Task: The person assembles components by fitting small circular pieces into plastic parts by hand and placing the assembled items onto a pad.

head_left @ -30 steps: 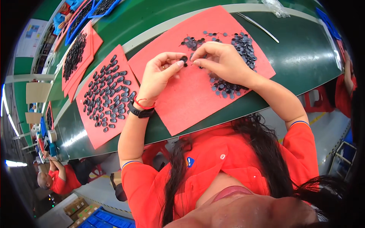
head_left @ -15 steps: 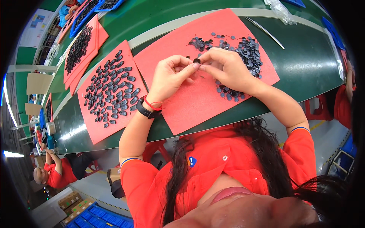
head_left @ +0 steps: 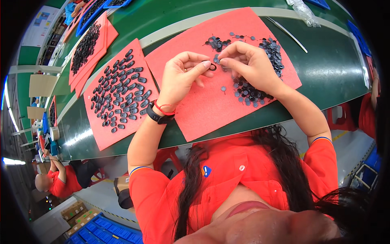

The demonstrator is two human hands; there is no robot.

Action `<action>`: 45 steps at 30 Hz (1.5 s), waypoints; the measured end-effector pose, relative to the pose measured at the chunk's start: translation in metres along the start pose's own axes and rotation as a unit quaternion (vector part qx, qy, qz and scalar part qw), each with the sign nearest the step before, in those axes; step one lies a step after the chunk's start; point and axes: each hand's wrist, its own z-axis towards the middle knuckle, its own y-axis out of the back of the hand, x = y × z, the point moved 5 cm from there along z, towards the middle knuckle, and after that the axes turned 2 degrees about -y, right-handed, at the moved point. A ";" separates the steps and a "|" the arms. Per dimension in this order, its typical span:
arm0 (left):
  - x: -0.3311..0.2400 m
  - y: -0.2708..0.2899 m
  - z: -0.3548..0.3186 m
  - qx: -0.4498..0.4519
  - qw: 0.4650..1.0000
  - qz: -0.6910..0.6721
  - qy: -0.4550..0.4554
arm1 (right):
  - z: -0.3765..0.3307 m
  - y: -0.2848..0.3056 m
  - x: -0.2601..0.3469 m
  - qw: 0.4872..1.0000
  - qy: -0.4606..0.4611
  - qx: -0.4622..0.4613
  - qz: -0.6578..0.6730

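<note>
My left hand (head_left: 181, 77) pinches a small black ring-shaped part (head_left: 213, 67) between thumb and fingertips, over the large pink foam mat (head_left: 199, 118). Just to the right, my right hand (head_left: 254, 65) has its thumb and forefinger pressed together, a small gap away from the ring. What the right fingertips hold, if anything, is too small to make out. Beneath and beyond the right hand lie many loose grey-black round discs (head_left: 273, 55), some with thin tails. One disc (head_left: 223, 88) rests alone near the middle of the mat.
On the left, a second pink mat (head_left: 103, 138) carries rows of black oval parts (head_left: 122, 89). Farther left are stacked pink sheets (head_left: 106, 36) with more black parts. Tweezers (head_left: 287, 33) and a clear plastic bag (head_left: 304, 14) lie toward the far right of the green table (head_left: 333, 61).
My hands have drawn slightly apart, and the ring-shaped part now stays with the left one. The lone disc in the middle of the mat has come into sight.
</note>
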 end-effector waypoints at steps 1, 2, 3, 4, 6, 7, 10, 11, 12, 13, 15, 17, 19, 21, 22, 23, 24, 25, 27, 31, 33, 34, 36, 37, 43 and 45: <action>0.002 0.000 0.001 -0.002 1.000 -0.015 -0.013 | 0.000 -0.001 0.000 1.000 -0.005 0.012 -0.001; 0.003 0.001 0.001 -0.004 0.999 -0.029 -0.026 | 0.000 -0.001 0.000 1.000 -0.011 0.022 -0.001; 0.004 0.001 0.002 -0.004 0.999 -0.029 -0.025 | 0.000 -0.002 0.000 1.000 -0.012 0.023 -0.001; 0.005 0.002 0.002 -0.008 1.000 -0.017 -0.024 | -0.001 -0.003 0.000 1.000 -0.007 0.027 0.008; 0.007 0.003 0.003 -0.013 1.000 -0.005 -0.022 | -0.002 -0.004 0.003 0.999 -0.003 0.030 0.018; 0.008 0.003 0.003 -0.009 1.000 -0.008 -0.022 | -0.003 -0.005 0.004 1.000 -0.014 0.021 0.017; 0.011 0.001 0.003 -0.006 1.000 -0.026 -0.014 | -0.004 -0.005 0.000 0.999 -0.034 0.016 0.010; 0.013 0.000 0.004 -0.006 0.999 -0.042 -0.008 | -0.004 -0.004 -0.001 0.999 -0.041 0.021 0.001; 0.013 -0.001 0.004 -0.005 0.999 -0.042 -0.007 | -0.003 -0.004 -0.002 0.999 -0.042 0.020 0.001; 0.013 -0.002 0.004 -0.011 0.999 -0.044 0.001 | -0.003 -0.003 -0.003 0.999 -0.041 0.014 -0.014; 0.015 -0.002 0.004 -0.018 0.999 -0.046 0.012 | -0.003 -0.003 -0.004 0.999 -0.041 0.008 -0.027; 0.019 -0.001 0.004 -0.032 0.998 -0.050 0.019 | -0.003 -0.002 -0.002 0.998 -0.026 0.001 -0.058; 0.019 -0.001 0.003 -0.033 0.998 -0.049 0.017 | -0.005 -0.003 -0.001 0.997 -0.013 -0.005 -0.072; 0.018 -0.001 0.003 -0.034 0.998 -0.048 0.015 | -0.005 -0.003 0.000 0.996 -0.001 -0.011 -0.085; 0.016 -0.003 0.003 -0.027 0.999 -0.044 0.015 | -0.005 -0.003 0.001 0.995 0.008 -0.011 -0.103; 0.016 -0.004 0.003 -0.020 0.999 -0.040 0.014 | -0.005 -0.003 0.002 0.992 0.017 -0.010 -0.122; 0.016 -0.005 0.003 -0.019 0.999 -0.040 0.014 | -0.005 -0.004 0.000 0.992 0.017 -0.011 -0.122; 0.016 -0.006 0.003 -0.019 0.999 -0.047 0.013 | -0.005 -0.004 -0.002 0.991 0.033 -0.019 -0.126; 0.016 -0.008 0.001 -0.017 0.998 -0.054 0.013 | -0.005 -0.004 -0.003 0.990 0.048 -0.029 -0.130; 0.017 -0.008 0.000 -0.005 0.997 -0.076 0.022 | -0.004 -0.004 -0.007 0.995 0.019 -0.017 -0.100; 0.018 -0.009 0.000 0.001 0.997 -0.071 0.022 | -0.004 -0.005 -0.007 0.995 0.022 -0.016 -0.099; 0.018 -0.009 0.001 0.002 0.997 -0.075 0.021 | -0.004 -0.005 -0.006 0.994 0.023 -0.015 -0.103; 0.019 -0.009 0.001 0.003 0.997 -0.080 0.020 | -0.004 -0.005 -0.005 0.994 0.024 -0.014 -0.106; 0.018 -0.009 0.001 0.003 0.997 -0.078 0.020 | -0.004 -0.005 -0.005 0.993 0.024 -0.014 -0.112; 0.017 -0.009 -0.001 0.003 0.998 -0.068 0.016 | -0.005 -0.005 -0.004 0.993 0.032 -0.014 -0.109; 0.016 -0.010 -0.003 0.000 0.998 -0.060 0.011 | -0.005 -0.006 -0.002 0.993 0.041 -0.013 -0.111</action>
